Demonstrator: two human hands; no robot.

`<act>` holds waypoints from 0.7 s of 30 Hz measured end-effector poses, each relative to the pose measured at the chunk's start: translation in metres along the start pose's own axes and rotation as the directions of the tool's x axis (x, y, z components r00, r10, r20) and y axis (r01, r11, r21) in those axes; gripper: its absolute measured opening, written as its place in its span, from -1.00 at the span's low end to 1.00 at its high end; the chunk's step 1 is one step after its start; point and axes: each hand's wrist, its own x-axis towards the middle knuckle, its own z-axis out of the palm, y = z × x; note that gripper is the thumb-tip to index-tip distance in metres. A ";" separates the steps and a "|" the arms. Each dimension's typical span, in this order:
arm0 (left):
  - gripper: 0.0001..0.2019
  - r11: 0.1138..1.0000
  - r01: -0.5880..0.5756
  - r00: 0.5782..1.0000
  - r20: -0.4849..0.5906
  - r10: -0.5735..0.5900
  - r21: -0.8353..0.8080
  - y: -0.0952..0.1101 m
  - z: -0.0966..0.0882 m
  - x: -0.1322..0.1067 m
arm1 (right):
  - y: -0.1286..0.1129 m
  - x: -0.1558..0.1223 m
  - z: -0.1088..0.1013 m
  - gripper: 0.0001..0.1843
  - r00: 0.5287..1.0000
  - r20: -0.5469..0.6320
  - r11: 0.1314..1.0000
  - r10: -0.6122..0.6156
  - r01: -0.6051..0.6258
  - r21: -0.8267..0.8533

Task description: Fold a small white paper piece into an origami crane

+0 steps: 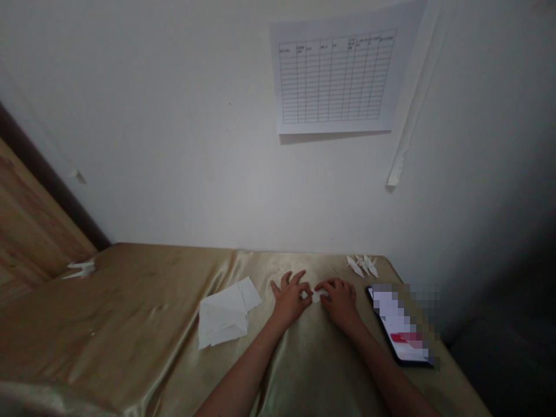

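A small white piece of folded paper (315, 295) lies on the gold satin tablecloth (143, 324), pinched between both hands. My left hand (290, 298) grips its left end with thumb and forefinger, the other fingers spread above. My right hand (341, 299) presses its right end with curled fingers. The paper is mostly hidden by the fingers.
A stack of white paper sheets (226, 315) lies left of my hands. Several small folded paper figures (362, 265) sit at the table's far right corner. A phone (402, 330) with a lit screen lies at the right edge. A printed table sheet (336, 78) hangs on the wall.
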 end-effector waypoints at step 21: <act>-0.91 1.000 0.013 0.999 -0.051 -0.013 -0.012 -0.002 0.002 -0.001 | 0.001 0.000 -0.003 -0.78 0.998 -0.028 0.998 -0.054 0.055 0.029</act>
